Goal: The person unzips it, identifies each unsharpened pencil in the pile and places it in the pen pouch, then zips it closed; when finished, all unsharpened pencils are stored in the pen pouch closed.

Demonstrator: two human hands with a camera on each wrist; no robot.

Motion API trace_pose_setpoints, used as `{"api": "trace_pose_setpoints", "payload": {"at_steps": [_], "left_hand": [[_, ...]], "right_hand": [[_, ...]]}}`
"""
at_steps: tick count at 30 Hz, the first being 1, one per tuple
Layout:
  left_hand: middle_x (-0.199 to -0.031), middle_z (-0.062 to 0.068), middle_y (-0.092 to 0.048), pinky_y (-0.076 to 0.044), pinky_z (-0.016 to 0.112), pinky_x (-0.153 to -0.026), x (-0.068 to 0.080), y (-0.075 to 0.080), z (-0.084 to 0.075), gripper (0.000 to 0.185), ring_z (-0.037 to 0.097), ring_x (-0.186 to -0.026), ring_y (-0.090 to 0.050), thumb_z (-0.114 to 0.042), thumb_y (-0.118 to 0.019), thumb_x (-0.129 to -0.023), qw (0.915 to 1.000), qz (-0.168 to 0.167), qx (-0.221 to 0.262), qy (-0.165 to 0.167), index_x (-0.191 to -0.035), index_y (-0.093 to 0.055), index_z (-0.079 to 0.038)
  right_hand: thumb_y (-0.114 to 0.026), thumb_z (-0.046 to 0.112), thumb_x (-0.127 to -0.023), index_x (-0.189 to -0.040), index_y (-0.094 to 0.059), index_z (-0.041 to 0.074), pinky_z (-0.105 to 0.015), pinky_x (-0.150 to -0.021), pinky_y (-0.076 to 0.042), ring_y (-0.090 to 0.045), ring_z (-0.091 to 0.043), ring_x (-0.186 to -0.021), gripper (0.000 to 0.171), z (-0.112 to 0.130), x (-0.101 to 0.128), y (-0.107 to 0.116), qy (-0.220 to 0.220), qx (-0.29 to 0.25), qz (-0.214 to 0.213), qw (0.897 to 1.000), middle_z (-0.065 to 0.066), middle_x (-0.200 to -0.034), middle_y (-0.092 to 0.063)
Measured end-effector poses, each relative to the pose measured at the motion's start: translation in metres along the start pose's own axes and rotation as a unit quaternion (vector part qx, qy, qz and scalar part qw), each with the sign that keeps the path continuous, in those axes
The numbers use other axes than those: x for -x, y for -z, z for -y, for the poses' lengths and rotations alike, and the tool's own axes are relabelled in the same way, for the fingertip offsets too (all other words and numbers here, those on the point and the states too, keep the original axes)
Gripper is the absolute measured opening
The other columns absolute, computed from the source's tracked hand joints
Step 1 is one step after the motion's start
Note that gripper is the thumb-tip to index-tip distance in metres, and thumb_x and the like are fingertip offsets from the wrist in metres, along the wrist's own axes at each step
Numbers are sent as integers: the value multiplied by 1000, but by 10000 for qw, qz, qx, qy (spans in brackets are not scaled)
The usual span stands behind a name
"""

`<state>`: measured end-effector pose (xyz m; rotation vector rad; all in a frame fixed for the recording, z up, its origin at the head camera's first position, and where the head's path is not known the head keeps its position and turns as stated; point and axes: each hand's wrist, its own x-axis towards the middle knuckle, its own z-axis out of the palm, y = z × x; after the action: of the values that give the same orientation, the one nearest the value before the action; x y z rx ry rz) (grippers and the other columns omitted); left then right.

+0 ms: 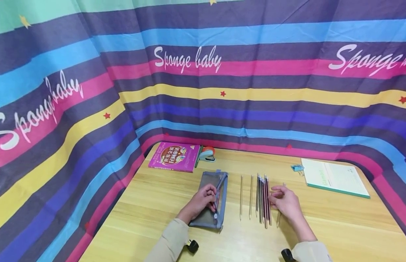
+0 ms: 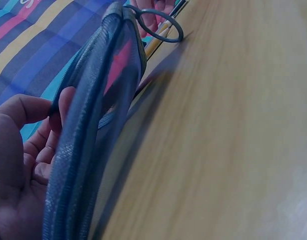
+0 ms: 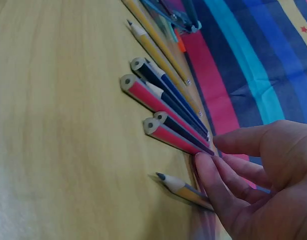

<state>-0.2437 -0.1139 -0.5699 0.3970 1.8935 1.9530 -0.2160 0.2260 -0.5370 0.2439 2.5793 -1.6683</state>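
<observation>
My left hand (image 1: 203, 201) pinches the edge of a grey mesh zip pencil pouch (image 1: 206, 179), which lies left of the pencils. The left wrist view shows thumb and finger on the raised edge of the pouch (image 2: 76, 165). A cluster of dark and red pencils (image 1: 263, 203) lies side by side, points toward me. At its right side is my right hand (image 1: 286, 203), fingertips at the outermost red pencil (image 3: 168, 135), thumb and forefinger apart. One wood-coloured pencil (image 3: 181, 190) lies partly under this hand. Two more, a left pencil (image 1: 241, 198) and a right pencil (image 1: 251, 198), lie between pouch and cluster.
A purple book (image 1: 174, 156) lies at the back left, beside a light blue tape dispenser (image 1: 207, 156). At the back right are a pale green notebook (image 1: 335, 178) and a blue binder clip (image 1: 298, 167). A striped curtain (image 1: 255, 80) hangs around the wooden table (image 1: 130, 225).
</observation>
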Motion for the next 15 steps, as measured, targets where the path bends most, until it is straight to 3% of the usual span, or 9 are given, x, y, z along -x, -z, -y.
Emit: {"api": "trace_pose_setpoints", "payload": {"at_steps": [8, 15], "left_hand": [[-79, 1, -54, -59, 27, -56, 0, -1, 1, 19, 13, -59, -63, 1, -54, -93, 10000, 25, 43, -56, -110, -47, 5], [-78, -1, -53, -58, 26, -56, 0, 0, 2, 23, 13, -60, -62, 3, -53, -92, 9999, 53, 13, -108, -112, -43, 9]], "right_hand": [[-72, -7, -85, -131, -55, -13, -31, -65, -64, -70, -19, -74, 50, -5, -5, -2, 51, 134, -7, 9999, -25, -106, -68], [-73, -7, -82, -130, -58, -13, -29, -63, -63, -71, -19, -75, 51, -7, -6, 2, 174, 570, -98, 9982, -24, -102, -72]]}}
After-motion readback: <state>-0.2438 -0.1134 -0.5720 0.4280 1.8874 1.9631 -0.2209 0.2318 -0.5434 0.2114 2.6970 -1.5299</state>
